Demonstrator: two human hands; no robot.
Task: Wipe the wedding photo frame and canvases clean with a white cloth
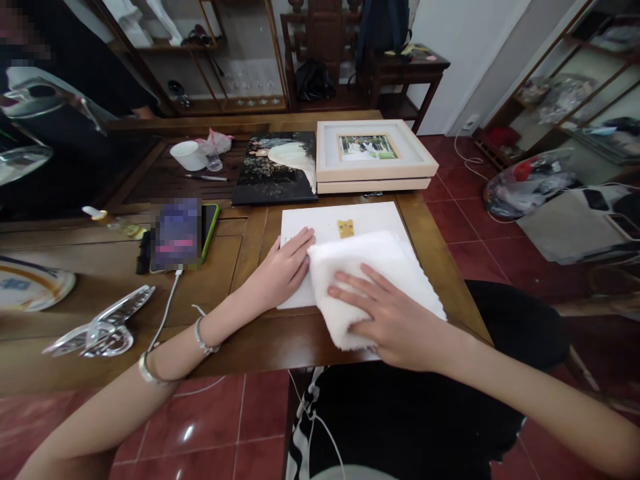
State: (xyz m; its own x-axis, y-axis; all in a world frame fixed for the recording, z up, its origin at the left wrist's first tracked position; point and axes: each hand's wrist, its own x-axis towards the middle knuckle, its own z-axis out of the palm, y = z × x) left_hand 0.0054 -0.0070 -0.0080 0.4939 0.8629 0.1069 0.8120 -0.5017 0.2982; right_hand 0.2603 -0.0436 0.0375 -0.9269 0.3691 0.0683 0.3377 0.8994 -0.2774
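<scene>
A white board (325, 217) lies flat on the wooden table near its front edge. A small yellow bear-shaped piece (345, 229) is on its upper part. My left hand (291, 263) rests on the board's left side with its fingers stretched out, holding nothing. Under my right hand (387, 310) is a folded, fluffy white towel (370, 257). Its fingers are spread over the cloth and press it onto the board. The towel covers the board's middle and lower part, and its frayed edge hangs toward the right.
Behind the board are a dark photo panel (277, 167) and stacked cream picture frames (420, 157). To the left lie a phone (175, 233) with a cable, a dropper bottle (117, 223), a shiny silver object (103, 327) and a white cup (189, 155). Another person stands at the far left.
</scene>
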